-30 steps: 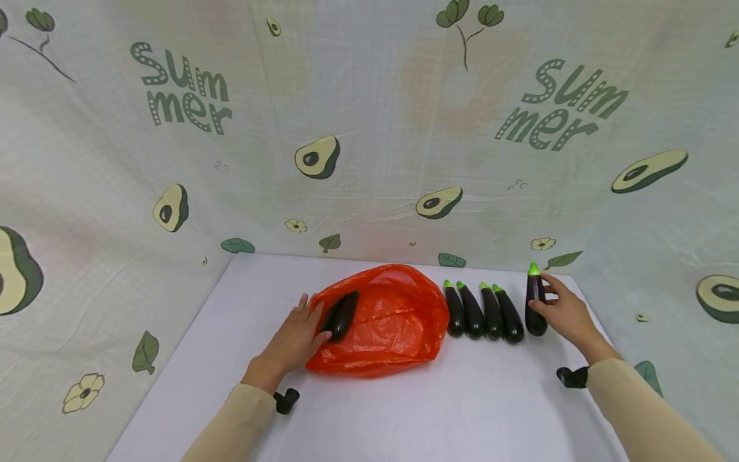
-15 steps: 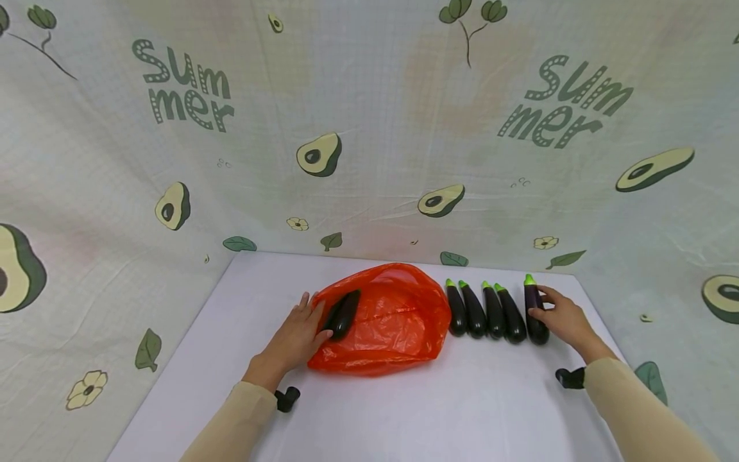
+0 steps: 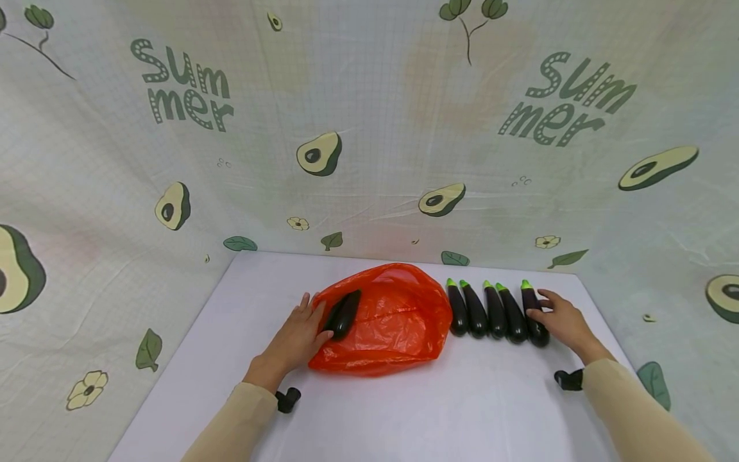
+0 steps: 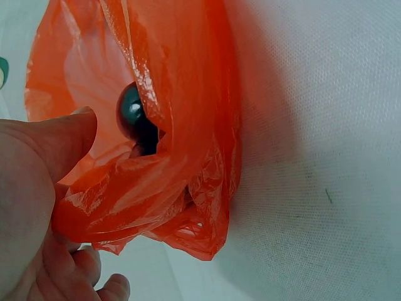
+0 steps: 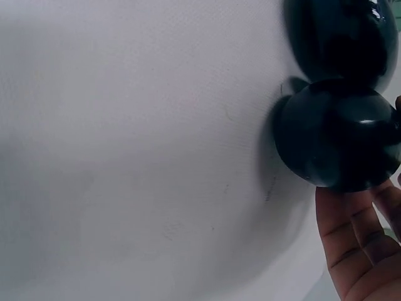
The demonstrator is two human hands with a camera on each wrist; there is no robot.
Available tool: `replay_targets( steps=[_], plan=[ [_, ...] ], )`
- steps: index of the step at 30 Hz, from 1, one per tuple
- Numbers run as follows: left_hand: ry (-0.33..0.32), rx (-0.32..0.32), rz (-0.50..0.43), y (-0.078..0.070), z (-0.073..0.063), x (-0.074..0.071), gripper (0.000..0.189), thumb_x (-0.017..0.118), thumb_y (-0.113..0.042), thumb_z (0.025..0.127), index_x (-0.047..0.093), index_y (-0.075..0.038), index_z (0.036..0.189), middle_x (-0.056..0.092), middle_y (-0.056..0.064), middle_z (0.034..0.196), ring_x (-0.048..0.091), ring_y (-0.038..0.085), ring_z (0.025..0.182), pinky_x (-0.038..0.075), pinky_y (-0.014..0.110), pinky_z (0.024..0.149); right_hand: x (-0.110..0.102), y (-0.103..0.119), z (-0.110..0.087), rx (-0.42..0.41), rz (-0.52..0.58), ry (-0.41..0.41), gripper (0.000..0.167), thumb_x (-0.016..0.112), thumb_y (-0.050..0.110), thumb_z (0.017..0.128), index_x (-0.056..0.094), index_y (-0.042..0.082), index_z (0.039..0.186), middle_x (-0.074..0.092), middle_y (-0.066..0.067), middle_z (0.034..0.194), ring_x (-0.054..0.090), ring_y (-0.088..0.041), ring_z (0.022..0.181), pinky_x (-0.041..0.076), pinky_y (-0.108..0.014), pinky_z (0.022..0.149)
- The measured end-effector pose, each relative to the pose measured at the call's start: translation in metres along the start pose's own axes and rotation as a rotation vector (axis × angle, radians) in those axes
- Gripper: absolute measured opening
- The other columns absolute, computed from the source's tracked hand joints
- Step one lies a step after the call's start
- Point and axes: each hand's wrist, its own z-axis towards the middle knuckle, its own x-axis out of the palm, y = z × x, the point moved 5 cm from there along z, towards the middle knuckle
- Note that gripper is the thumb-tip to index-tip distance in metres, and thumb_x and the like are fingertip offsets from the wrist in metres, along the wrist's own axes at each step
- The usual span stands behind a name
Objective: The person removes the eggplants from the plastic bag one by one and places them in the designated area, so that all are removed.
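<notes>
My left hand (image 3: pixel 294 337) holds the left rim of a red plastic bag (image 3: pixel 392 321), thumb inside the mouth and fingers outside. Dark glossy eggplant (image 3: pixel 344 316) shows inside the bag by the thumb; in the left wrist view a rounded eggplant end (image 4: pixel 133 113) peeks out from the red film (image 4: pixel 194 113). At the right, my right hand (image 3: pixel 568 324) holds the rightmost eggplant (image 3: pixel 534 314) of a row, its green cap pointing away. The right wrist view shows fingers (image 5: pixel 344 244) against this eggplant's rounded end (image 5: pixel 338 138), with part of the hand cut off by the frame.
Several more eggplants lie side by side between bag and right hand, among them the neighbouring eggplant (image 3: pixel 512 314) and one close to the bag (image 3: pixel 457 308). All rest on a white table (image 3: pixel 416 417). A patterned cloth (image 3: pixel 369 96) hangs behind and at both sides.
My right hand has brought the rightmost eggplant left and slightly nearer, against the row, tilting it in line with the others. The left hand has stayed at the bag's rim.
</notes>
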Motion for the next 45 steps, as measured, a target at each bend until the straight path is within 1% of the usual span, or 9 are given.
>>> replay_targets(
  steps=[5, 9, 18, 27, 37, 45],
  plan=[
    [0.01, -0.008, 0.0, -0.0005, -0.0001, -0.0004, 0.081, 0.069, -0.038, 0.102, 0.032, -0.002, 0.164, 0.028, 0.022, 0.172, 0.01, 0.04, 0.164, 0.025, 0.061, 0.128, 0.0008, -0.0009, -0.0001, 0.002, 0.001, 0.001, 0.084, 0.061, 0.04, 0.106, 0.025, -0.014, 0.159, 0.044, -0.044, 0.149, 0.045, -0.064, 0.135, 0.045, -0.072, 0.105],
    [0.016, -0.01, 0.001, -0.0013, -0.0002, -0.001, 0.081, 0.069, -0.038, 0.103, 0.032, -0.002, 0.165, 0.028, 0.021, 0.172, 0.01, 0.04, 0.164, 0.025, 0.061, 0.128, 0.0014, -0.0013, 0.0001, 0.008, 0.001, 0.003, 0.083, 0.06, 0.04, 0.106, 0.025, -0.014, 0.158, 0.045, -0.044, 0.149, 0.044, -0.064, 0.136, 0.044, -0.073, 0.106],
    [0.027, -0.021, -0.003, -0.0021, -0.0013, -0.0018, 0.081, 0.069, -0.038, 0.102, 0.031, -0.003, 0.165, 0.028, 0.021, 0.172, 0.009, 0.04, 0.164, 0.025, 0.061, 0.128, 0.0066, -0.0034, -0.0001, -0.01, -0.002, -0.02, 0.081, 0.059, 0.04, 0.106, 0.028, -0.016, 0.156, 0.051, -0.042, 0.145, 0.047, -0.063, 0.133, 0.043, -0.072, 0.105],
    [0.025, -0.021, -0.008, -0.0022, -0.002, -0.0022, 0.08, 0.069, -0.038, 0.103, 0.032, -0.003, 0.165, 0.028, 0.021, 0.172, 0.009, 0.04, 0.164, 0.024, 0.061, 0.129, 0.0084, -0.0055, -0.0006, -0.003, 0.009, -0.03, 0.085, 0.056, 0.046, 0.107, 0.027, -0.016, 0.157, 0.049, -0.043, 0.146, 0.046, -0.063, 0.134, 0.043, -0.072, 0.106],
    [0.018, -0.01, 0.003, -0.0016, -0.0017, -0.0018, 0.081, 0.069, -0.038, 0.103, 0.032, -0.003, 0.165, 0.028, 0.021, 0.172, 0.009, 0.04, 0.164, 0.024, 0.06, 0.129, 0.0078, -0.0069, -0.0016, 0.008, 0.015, -0.079, 0.084, 0.055, 0.048, 0.107, 0.029, -0.016, 0.156, 0.048, -0.043, 0.146, 0.052, -0.059, 0.131, 0.047, -0.069, 0.103],
    [0.011, -0.008, 0.008, -0.0018, -0.0008, -0.0021, 0.081, 0.069, -0.039, 0.103, 0.031, -0.003, 0.165, 0.028, 0.02, 0.173, 0.009, 0.039, 0.164, 0.025, 0.061, 0.128, 0.0078, -0.0045, -0.0032, 0.028, 0.003, -0.121, 0.083, 0.054, 0.049, 0.107, 0.032, -0.015, 0.155, 0.047, -0.042, 0.146, 0.048, -0.06, 0.133, 0.045, -0.071, 0.105]
  ],
)
